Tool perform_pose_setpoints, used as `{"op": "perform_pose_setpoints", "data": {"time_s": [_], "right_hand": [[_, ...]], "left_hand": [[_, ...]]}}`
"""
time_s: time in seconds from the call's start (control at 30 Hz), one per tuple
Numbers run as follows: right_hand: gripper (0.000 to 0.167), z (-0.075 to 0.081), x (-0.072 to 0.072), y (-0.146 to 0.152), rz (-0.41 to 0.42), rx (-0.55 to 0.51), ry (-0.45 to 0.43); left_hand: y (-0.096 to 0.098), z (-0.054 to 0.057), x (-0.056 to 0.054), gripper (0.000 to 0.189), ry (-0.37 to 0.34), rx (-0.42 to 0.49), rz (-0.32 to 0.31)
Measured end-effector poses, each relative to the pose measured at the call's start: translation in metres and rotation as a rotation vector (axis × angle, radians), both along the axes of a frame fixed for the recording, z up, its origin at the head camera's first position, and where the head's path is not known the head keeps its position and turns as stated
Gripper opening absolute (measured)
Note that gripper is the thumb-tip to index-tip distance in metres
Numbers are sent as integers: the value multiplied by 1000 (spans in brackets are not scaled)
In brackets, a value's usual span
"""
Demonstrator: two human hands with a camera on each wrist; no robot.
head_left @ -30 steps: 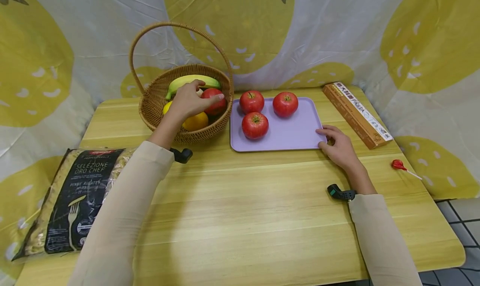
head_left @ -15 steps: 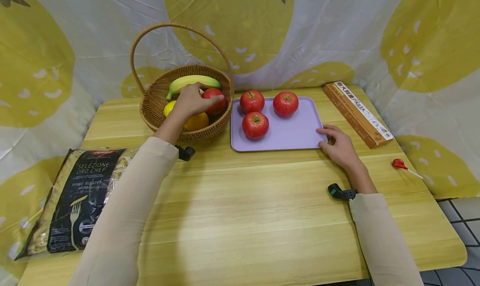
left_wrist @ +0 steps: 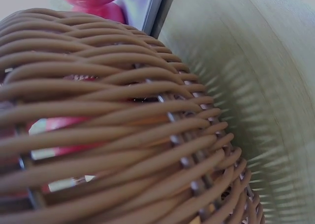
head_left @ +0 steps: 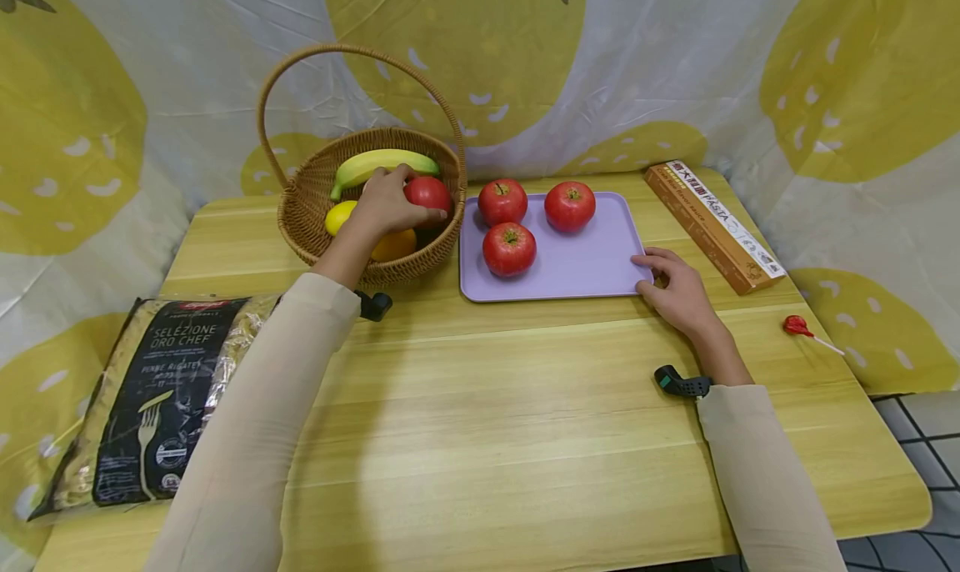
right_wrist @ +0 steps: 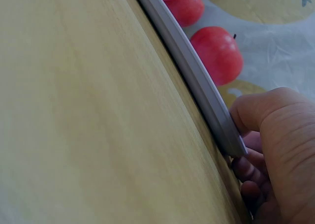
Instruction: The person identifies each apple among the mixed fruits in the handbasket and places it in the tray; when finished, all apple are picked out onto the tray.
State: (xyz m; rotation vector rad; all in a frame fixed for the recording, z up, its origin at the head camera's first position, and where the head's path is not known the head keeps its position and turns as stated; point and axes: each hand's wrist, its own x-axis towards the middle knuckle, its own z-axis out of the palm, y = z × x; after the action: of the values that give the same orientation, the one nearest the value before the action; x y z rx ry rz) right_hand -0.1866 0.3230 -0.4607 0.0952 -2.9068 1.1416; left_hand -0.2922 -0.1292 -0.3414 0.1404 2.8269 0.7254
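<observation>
My left hand (head_left: 390, 203) reaches into the wicker basket (head_left: 298, 222), its thumb and fingers around a red apple (head_left: 431, 193) at the basket's right side. A banana (head_left: 382, 162), a yellow fruit (head_left: 340, 216) and an orange fruit (head_left: 395, 245) lie beside it. Basket weave (left_wrist: 113, 106) hides that hand in the left wrist view. With its thumb over the rim and fingers below, my right hand (head_left: 677, 293) pinches the near right corner of a lilac tray (head_left: 585, 263). Three red apples (head_left: 510, 249) rest on the tray's left half.
A bag of penne pasta (head_left: 172, 363) lies at the table's left, partly under the left sleeve. Right of the tray are a long pasta box (head_left: 712, 226) and a red lollipop (head_left: 798, 326). The basket's tall handle (head_left: 360, 51) arches above the left hand.
My left hand has settled lower, its thumb coming down along the apple's near side. My right hand and the tray stay in place.
</observation>
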Motion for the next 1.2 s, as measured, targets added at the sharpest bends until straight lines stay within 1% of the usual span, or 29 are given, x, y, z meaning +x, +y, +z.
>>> {"op": "perform_pose_setpoints", "data": {"time_s": [0.2,0.27,0.37,0.43,0.57,0.63,0.73,0.8,0.9,1.03,1.13,1.2], "right_hand": [[46,0,0,0,1,-3,-3],[46,1,0,-1,1,-2,-4],[46,1,-1,-1,0,-4,-6],[46,1,-1,-1,0,-3,-9],[46,1,-1,-1,0,0,-9],[46,0,-1,-1,0,0,-8],[45,0,-1,-1,2,-1,-7],[45,0,-1,0,2,-3,-8],[45,-1,0,0,-1,-6,-7],[45,0,0,0,-3,-2,-6],[45,1,1,0,1,0,-13],[46,2,2,0,3,-4,-17]], "left_hand": [[2,0,3,77,31,-13,-19],[3,-1,3,77,48,-6,-23],[4,-1,4,77,54,16,-19],[4,-1,3,81,48,30,-8],[4,-2,2,94,30,50,7],[4,-3,1,99,27,43,-2],[4,-3,1,99,26,18,-11],[3,-3,1,96,28,21,2],[1,-2,3,91,45,77,40],[-1,1,6,96,58,162,81],[-3,6,10,99,76,186,107],[-4,10,13,96,92,200,122]]}}
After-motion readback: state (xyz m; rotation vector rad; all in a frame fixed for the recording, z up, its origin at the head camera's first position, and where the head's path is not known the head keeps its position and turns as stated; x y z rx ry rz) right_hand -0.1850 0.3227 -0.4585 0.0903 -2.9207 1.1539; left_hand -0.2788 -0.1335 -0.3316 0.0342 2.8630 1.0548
